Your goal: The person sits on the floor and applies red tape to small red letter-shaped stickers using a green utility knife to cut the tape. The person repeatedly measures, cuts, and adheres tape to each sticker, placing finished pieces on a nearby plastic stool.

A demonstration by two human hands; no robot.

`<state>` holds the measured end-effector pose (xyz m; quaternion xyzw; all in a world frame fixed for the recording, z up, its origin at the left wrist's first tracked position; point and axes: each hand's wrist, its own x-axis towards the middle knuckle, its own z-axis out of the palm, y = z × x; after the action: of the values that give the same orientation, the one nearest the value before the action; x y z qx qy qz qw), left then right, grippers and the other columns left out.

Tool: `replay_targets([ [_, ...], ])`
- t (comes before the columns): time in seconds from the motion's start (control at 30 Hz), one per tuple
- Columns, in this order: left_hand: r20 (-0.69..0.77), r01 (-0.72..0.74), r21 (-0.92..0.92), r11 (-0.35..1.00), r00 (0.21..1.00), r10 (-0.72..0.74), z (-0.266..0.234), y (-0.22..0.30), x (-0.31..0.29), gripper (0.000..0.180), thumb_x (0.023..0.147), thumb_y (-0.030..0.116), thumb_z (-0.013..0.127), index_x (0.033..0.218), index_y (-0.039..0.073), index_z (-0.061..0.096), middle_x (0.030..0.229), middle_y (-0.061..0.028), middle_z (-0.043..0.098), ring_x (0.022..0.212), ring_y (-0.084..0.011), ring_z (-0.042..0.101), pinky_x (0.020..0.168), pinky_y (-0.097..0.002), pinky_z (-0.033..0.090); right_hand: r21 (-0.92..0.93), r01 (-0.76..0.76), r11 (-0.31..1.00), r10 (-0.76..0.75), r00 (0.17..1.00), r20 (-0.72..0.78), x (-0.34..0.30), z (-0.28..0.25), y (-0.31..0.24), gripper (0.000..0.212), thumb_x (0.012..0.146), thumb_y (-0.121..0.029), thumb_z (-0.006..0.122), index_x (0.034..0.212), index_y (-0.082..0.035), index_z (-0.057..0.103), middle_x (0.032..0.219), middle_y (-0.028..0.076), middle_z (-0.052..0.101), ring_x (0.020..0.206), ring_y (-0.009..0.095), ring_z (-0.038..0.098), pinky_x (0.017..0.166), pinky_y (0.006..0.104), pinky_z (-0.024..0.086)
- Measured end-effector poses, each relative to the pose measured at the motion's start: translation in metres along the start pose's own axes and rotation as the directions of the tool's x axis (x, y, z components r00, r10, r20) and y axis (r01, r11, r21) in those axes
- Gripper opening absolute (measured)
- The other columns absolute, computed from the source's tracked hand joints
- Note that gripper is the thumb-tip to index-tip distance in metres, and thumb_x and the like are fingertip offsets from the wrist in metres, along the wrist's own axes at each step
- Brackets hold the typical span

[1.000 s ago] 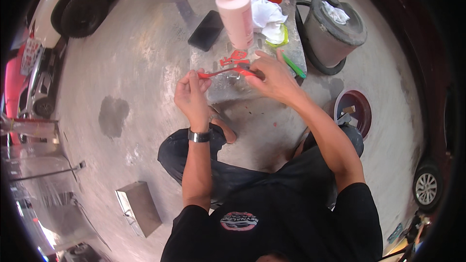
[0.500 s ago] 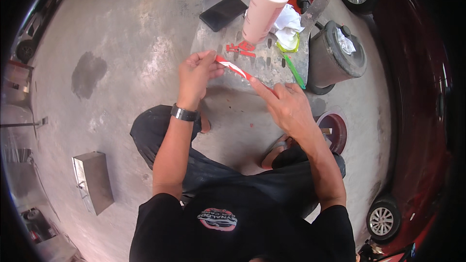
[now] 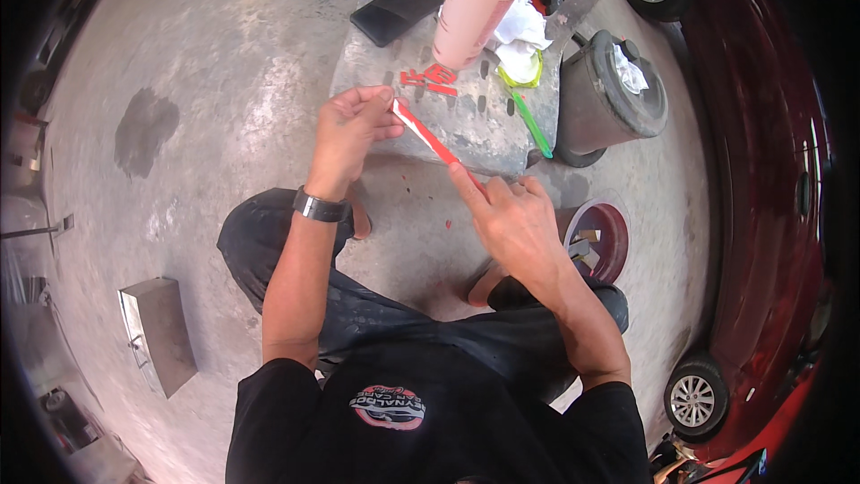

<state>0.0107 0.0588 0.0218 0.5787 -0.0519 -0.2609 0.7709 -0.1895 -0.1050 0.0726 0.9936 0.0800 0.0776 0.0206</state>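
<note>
A narrow red strip with a white side stretches slantwise between my two hands, over the near edge of a worn grey stool or small bench. My left hand pinches its far left end between thumb and fingers. The near right end is gripped by my right hand, with the index finger extended along the strip. White shows along the left edge and at the far end; the rest facing up is red. Several cut red pieces lie on the bench just beyond the strip.
A pinkish-white bottle, a dark phone-like slab, a crumpled white cloth and a green tool rest on the bench. A grey lidded bin and a reddish tub stand right, near a dark red car. A metal box lies left.
The strip was twisted, with white across its middle; now it is straighter and mostly red upward. Both hands still hold it, and the whole view has shifted slightly.
</note>
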Motion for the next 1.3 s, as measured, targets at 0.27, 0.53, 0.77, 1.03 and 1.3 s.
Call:
replay_targets([
  [0.27,0.015,0.024,0.082,0.996,1.000,-0.025,0.0011,0.0042,-0.0020,0.031,0.102,0.018,0.067,0.118,-0.008,0.062,0.106,-0.0182,0.075,0.082,-0.0157,0.072,0.078,-0.0271,0.061,0.028,-0.009,1.000,0.007,0.998,0.057,-0.0020,-0.0044,-0.0043,0.065,0.081,-0.010,0.065,0.146,-0.006,0.056,0.078,0.006,0.058,0.061,0.022,0.062,0.069,0.0378,0.046],
  [0.53,0.040,0.008,0.077,0.997,0.999,-0.011,-0.0005,0.0015,-0.0015,0.031,0.102,0.019,0.067,0.118,-0.008,0.063,0.105,-0.0178,0.075,0.084,-0.0161,0.073,0.077,-0.0264,0.061,0.037,-0.018,0.999,0.017,1.000,0.022,-0.0043,0.0006,0.0002,0.067,0.078,-0.010,0.071,0.144,-0.008,0.058,0.077,0.006,0.059,0.059,0.023,0.062,0.066,0.0372,0.046],
  [0.77,-0.003,0.002,0.084,0.996,1.000,-0.002,0.0039,0.0025,-0.0034,0.029,0.101,0.018,0.069,0.112,-0.009,0.066,0.099,-0.0141,0.075,0.078,-0.0158,0.072,0.074,-0.0275,0.061,0.072,-0.039,0.997,0.036,0.998,0.045,-0.0028,-0.0003,0.0002,0.069,0.077,-0.009,0.073,0.144,-0.010,0.058,0.079,0.007,0.061,0.061,0.026,0.063,0.067,0.0386,0.048],
  [1.03,-0.004,-0.005,0.084,0.996,1.000,0.005,0.0012,0.0006,-0.0015,0.027,0.101,0.017,0.067,0.110,-0.008,0.067,0.099,-0.0155,0.075,0.078,-0.0164,0.072,0.073,-0.0283,0.062,0.089,-0.048,0.995,0.041,0.995,0.087,-0.0007,-0.0006,-0.0005,0.072,0.076,-0.008,0.074,0.145,-0.009,0.056,0.081,0.008,0.062,0.063,0.027,0.064,0.067,0.0389,0.049],
  [1.3,0.002,0.006,0.048,0.999,1.000,-0.006,0.0052,0.0049,-0.0033,0.025,0.101,0.016,0.067,0.111,-0.007,0.066,0.101,-0.0159,0.075,0.078,-0.0163,0.072,0.074,-0.0282,0.061,0.065,-0.048,0.997,0.044,0.996,0.073,-0.0022,0.0035,0.0002,0.069,0.077,-0.009,0.073,0.143,-0.008,0.058,0.081,0.007,0.061,0.063,0.025,0.065,0.065,0.0386,0.048],
])
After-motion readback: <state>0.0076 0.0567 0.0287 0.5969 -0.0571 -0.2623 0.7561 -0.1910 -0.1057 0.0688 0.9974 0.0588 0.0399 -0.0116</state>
